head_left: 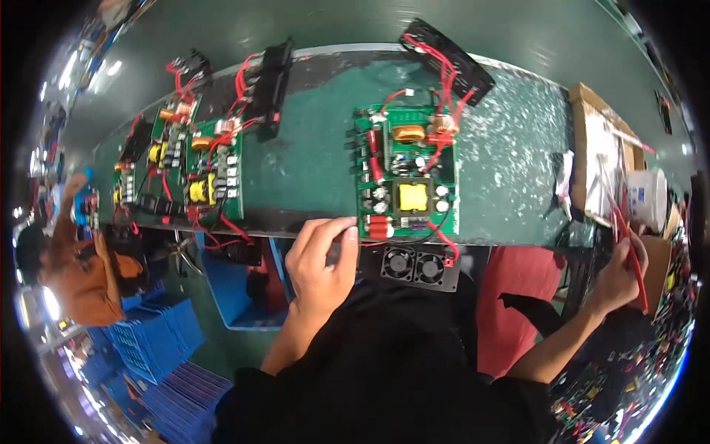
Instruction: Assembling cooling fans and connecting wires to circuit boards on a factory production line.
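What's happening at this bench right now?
A person's left hand is at the near left corner of a green circuit board; whether it touches is unclear. Their right hand grips a red-handled tool near a white tub. Two fans sit at the bench's near edge below that board. More wired boards lie to the left.

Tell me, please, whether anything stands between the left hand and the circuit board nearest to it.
Nothing visible does: the left hand is close beside the near left corner of the circuit board, with no object between them. Whether they touch, I cannot tell.
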The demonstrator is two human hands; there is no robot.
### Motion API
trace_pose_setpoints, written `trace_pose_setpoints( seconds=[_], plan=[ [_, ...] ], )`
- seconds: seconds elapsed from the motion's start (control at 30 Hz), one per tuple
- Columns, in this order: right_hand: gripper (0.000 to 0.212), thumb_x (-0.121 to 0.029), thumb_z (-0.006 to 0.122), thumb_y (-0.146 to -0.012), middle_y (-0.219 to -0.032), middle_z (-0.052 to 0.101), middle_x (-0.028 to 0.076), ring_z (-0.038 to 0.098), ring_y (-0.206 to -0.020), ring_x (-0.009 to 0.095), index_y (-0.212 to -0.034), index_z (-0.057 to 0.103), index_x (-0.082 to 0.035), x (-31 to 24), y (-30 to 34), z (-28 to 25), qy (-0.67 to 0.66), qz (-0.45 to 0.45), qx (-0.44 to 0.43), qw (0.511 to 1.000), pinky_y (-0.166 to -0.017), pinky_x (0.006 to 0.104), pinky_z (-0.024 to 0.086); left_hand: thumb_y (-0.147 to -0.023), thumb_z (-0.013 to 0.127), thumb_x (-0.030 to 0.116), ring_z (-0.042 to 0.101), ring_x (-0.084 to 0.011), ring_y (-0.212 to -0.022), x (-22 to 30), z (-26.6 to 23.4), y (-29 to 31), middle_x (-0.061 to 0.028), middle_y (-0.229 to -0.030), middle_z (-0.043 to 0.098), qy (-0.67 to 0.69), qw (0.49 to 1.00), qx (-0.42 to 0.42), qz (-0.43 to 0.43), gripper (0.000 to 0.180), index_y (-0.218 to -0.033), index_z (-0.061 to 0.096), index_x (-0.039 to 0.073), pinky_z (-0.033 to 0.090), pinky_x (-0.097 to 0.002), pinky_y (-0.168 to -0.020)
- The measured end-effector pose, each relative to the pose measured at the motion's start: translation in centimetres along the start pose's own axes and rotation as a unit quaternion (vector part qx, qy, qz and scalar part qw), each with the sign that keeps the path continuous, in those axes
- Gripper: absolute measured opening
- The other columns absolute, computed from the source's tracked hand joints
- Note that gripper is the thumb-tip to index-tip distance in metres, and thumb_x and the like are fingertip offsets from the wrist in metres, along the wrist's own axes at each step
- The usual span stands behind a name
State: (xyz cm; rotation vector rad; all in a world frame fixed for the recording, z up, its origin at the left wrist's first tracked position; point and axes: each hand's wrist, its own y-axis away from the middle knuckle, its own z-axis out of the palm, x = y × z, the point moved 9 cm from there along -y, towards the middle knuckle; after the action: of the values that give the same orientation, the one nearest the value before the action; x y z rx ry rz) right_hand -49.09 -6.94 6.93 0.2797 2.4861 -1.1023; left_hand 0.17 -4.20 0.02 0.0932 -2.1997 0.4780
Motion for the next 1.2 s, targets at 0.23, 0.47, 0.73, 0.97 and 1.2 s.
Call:
trace_pose_setpoints(
  seconds=[0.23,0.47,0.73,0.97,1.2],
  plan=[
    [0.021,-0.008,0.06,-0.094,-0.101,0.062,0.025,0.064,-0.098,0.036,-0.106,0.051,0.006,-12.7,-1.4,0.7,-0.435,-0.048,-0.09,0.895,-0.089,0.0476,0.054,-0.082,0.077,0.005,0.068,-0.0193,-0.07,-2.1,1.0,2.4,-0.0093,-0.081,0.068,0.137,0.974,-0.027,-0.178,0.011,-0.089,0.07,0.002,0.051,-0.0301,-0.059],
    [0.028,-0.01,0.073,-0.085,-0.09,0.066,0.024,0.067,-0.072,0.023,-0.095,0.049,-0.002,-29.9,3.4,7.2,-0.446,-0.184,-0.354,0.801,-0.057,0.0286,0.057,-0.08,0.077,0.005,0.069,-0.0219,-0.069,-3.6,1.5,3.5,-0.0105,-0.08,0.069,0.194,0.961,-0.006,-0.198,0.011,-0.086,0.069,0.001,0.052,-0.0314,-0.06],
    [0.025,-0.01,0.072,-0.085,-0.091,0.066,0.023,0.067,-0.078,0.023,-0.092,0.049,-0.002,-32.5,5.0,8.7,-0.379,-0.22,-0.431,0.789,-0.071,0.0324,0.057,-0.08,0.079,0.008,0.061,-0.013,-0.056,-4.1,1.2,3.4,-0.0081,-0.079,0.07,0.224,0.963,0.001,-0.149,0.011,-0.084,0.071,0.002,0.04,-0.0261,-0.046],
    [0.028,-0.014,0.074,-0.085,-0.089,0.065,0.021,0.065,-0.079,0.024,-0.09,0.048,-0.003,-33.0,4.9,8.5,-0.406,-0.193,-0.429,0.784,-0.075,0.0345,0.056,-0.08,0.08,0.011,0.06,-0.0139,-0.054,-4.3,1.0,3.3,-0.0086,-0.078,0.07,0.222,0.966,0.006,-0.129,0.013,-0.085,0.072,0.002,0.042,-0.0282,-0.046],
    [0.018,-0.004,0.068,-0.082,-0.09,0.068,0.02,0.068,-0.077,0.025,-0.089,0.052,-0.003,-33.7,4.5,7.6,-0.417,-0.254,-0.409,0.771,-0.071,0.0341,0.058,-0.081,0.079,0.011,0.058,-0.0138,-0.053,-4.5,1.1,3.4,-0.0081,-0.077,0.07,0.23,0.963,-0.008,-0.141,0.012,-0.086,0.072,0.002,0.042,-0.0278,-0.046]
  ],
)
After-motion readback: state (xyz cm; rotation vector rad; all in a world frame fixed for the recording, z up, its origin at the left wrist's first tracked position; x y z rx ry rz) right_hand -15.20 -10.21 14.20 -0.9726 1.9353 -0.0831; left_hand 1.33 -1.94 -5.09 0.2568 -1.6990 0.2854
